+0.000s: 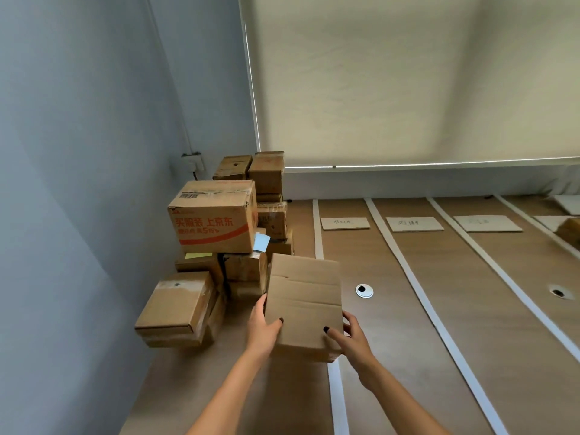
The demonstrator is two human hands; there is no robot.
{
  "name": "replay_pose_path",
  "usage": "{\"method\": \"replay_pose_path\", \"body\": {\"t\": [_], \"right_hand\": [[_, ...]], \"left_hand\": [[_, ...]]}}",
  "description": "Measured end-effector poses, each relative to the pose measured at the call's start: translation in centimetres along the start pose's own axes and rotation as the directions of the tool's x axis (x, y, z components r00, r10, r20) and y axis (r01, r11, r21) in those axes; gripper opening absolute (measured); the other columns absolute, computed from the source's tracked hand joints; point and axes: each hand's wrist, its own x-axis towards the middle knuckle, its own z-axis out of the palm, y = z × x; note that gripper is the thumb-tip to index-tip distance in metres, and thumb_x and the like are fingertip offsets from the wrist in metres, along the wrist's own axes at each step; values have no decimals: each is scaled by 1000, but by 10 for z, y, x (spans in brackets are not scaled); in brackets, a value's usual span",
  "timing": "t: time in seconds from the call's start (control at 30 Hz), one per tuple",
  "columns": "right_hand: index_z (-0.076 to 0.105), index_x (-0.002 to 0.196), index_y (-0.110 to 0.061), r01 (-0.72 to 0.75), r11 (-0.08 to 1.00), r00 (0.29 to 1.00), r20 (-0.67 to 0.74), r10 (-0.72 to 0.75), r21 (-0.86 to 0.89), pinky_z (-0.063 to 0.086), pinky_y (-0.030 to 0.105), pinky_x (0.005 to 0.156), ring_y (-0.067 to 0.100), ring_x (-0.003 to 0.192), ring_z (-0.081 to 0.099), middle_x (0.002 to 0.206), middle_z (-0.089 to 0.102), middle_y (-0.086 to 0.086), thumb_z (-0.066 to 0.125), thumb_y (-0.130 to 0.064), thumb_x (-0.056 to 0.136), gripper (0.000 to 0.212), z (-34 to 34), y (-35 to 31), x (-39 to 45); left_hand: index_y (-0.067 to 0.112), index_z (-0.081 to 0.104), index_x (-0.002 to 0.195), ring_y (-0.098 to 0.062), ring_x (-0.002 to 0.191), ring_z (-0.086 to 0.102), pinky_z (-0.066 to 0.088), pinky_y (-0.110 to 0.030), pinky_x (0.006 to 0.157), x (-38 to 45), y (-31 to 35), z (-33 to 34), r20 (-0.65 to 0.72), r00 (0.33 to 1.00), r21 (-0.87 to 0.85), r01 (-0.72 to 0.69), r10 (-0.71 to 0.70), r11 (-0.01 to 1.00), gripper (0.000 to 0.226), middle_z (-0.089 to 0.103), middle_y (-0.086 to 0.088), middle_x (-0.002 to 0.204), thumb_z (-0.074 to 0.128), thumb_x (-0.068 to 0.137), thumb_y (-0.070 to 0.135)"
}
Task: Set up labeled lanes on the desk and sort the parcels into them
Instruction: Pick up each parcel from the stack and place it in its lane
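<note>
I hold a plain brown cardboard parcel (pixel 303 304) between both hands, just above the desk. My left hand (pixel 263 329) grips its left side and my right hand (pixel 348 335) grips its lower right corner. The parcel hides part of the leftmost white lane strip (pixel 317 229). Further white strips (pixel 408 271) (pixel 514 287) divide the wooden desk (pixel 392 340) into lanes. Cardboard label cards (pixel 345 223) (pixel 414 224) (pixel 488 223) lie at the far end of the lanes. A pile of parcels (pixel 201 290) stands at the left, topped by a box with red print (pixel 213 219).
A grey wall runs along the left and a closed roller blind (pixel 408 80) behind the desk. Two cable holes (pixel 364 290) (pixel 558 292) sit in the desktop. Another brown parcel (pixel 569 229) lies in the far right lane. A wall socket (pixel 193 161) is behind the pile.
</note>
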Motion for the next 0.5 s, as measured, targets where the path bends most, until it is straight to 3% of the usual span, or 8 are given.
{"method": "replay_pose_path", "body": {"t": [0.1, 0.2, 0.3, 0.4, 0.5], "right_hand": [[30, 136, -30, -18, 1000, 1000, 17, 18, 8, 50, 42, 92, 25, 112, 54, 127, 52, 9, 63, -25, 88, 58, -24, -4, -13], [10, 146, -31, -52, 997, 999, 19, 51, 54, 51, 41, 89, 26, 104, 59, 113, 57, 9, 62, -28, 88, 78, -48, -7, -28], [4, 149, -33, -89, 989, 996, 6, 89, 117, 55, 43, 84, 26, 93, 65, 102, 63, 13, 63, -30, 88, 84, -71, -4, -39], [-3, 147, -41, -139, 979, 990, 27, 137, 146, 58, 43, 75, 32, 84, 70, 96, 67, 22, 63, -35, 87, 90, -86, -2, -46], [-8, 142, -50, -167, 967, 985, 75, 155, 194, 59, 44, 73, 35, 84, 71, 103, 67, 23, 59, -43, 87, 87, -96, -2, -51]], "left_hand": [[26, 32, 143, -22, 127, 43, 39, -42, 106, -11, 16, 11, 14, 999, 16, -47, 47, 999, 64, 42, -1, 143, 60, 87, 12], [32, 35, 142, -21, 126, 43, 40, -40, 103, -18, 30, 16, 85, 994, -33, -61, 63, 998, 62, 42, 0, 143, 58, 88, 12], [31, 40, 140, -20, 129, 41, 36, -35, 105, -24, 42, 17, 186, 978, -91, -75, 91, 993, 61, 42, 0, 144, 55, 88, 4], [32, 46, 135, -18, 133, 37, 31, -31, 105, -33, 53, 21, 274, 951, -60, -131, 142, 990, 56, 42, 2, 144, 57, 87, 4], [41, 48, 128, -19, 135, 33, 26, -35, 109, -37, 63, 27, 328, 921, 42, -234, 208, 971, 53, 38, 2, 146, 62, 86, 11]]}}
